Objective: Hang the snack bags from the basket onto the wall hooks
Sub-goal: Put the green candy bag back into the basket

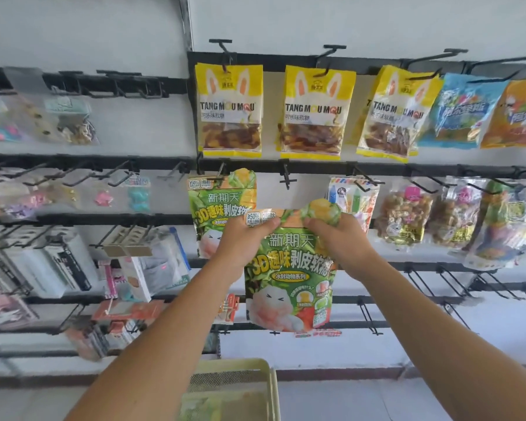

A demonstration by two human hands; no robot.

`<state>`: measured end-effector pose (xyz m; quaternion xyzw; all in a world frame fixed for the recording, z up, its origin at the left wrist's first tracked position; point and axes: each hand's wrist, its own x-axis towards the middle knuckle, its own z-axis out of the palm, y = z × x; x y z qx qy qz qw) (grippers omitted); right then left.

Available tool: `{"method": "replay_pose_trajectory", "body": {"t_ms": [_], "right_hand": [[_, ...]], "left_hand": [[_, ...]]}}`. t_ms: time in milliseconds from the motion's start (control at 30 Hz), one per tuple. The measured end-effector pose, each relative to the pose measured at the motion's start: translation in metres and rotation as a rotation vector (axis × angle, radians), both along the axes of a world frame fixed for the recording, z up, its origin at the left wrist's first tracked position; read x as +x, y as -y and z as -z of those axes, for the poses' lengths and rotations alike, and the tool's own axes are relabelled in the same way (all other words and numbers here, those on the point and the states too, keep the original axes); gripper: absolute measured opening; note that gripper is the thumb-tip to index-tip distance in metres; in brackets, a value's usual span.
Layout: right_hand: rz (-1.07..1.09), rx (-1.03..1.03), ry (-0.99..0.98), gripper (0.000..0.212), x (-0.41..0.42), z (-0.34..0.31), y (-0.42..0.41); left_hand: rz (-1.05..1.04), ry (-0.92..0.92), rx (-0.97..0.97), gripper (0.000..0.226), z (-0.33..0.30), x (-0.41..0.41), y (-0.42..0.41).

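Note:
I hold a green snack bag (289, 268) up in front of the wall, below a bare black hook (286, 177) in the second row. My left hand (243, 241) pinches its top left corner. My right hand (334, 238) grips its top right corner. An identical green bag (216, 205) hangs on the hook just to the left. The pale yellow mesh basket (271, 390) sits low in front of me, with something green inside.
Three yellow bunny-ear bags (230, 110) hang in the top row, with blue and orange bags (465, 110) to their right. More snack bags (404, 211) fill the second row on the right. Small goods hang on the left panel (58, 123). Bare hooks (368, 317) stick out at lower right.

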<state>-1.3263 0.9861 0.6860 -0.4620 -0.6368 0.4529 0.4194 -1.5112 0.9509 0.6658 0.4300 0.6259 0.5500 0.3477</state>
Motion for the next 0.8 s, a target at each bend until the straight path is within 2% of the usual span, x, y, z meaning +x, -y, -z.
{"method": "replay_pose_trajectory", "body": {"t_ms": [100,167,233,300,400,500,800], "right_hand": [[0.023,0.004,0.041,0.014,-0.006,0.003,-0.032],[0.032,-0.003,0.040,0.014,-0.010,0.006,-0.053],[0.031,-0.019,0.020,0.015,-0.012,0.009,-0.071],[0.026,-0.025,0.001,0.016,-0.014,0.011,-0.084],[0.020,-0.031,-0.028,0.016,-0.016,0.011,-0.099],[0.011,-0.026,-0.059,0.015,-0.018,0.009,-0.108],[0.007,0.002,0.004,0.017,-0.025,0.011,-0.128]], "left_hand": [[-0.023,0.010,-0.026,0.037,0.000,-0.002,-0.028],[-0.047,0.013,-0.029,0.038,-0.001,-0.003,-0.044],[-0.073,0.002,-0.026,0.055,-0.001,-0.003,-0.059],[-0.079,0.010,-0.017,0.060,0.000,-0.005,-0.070],[-0.074,0.028,-0.008,0.051,0.004,-0.008,-0.086],[-0.083,0.025,0.012,0.017,0.003,-0.009,-0.094],[-0.088,0.030,0.046,0.022,0.008,-0.015,-0.114]]}}
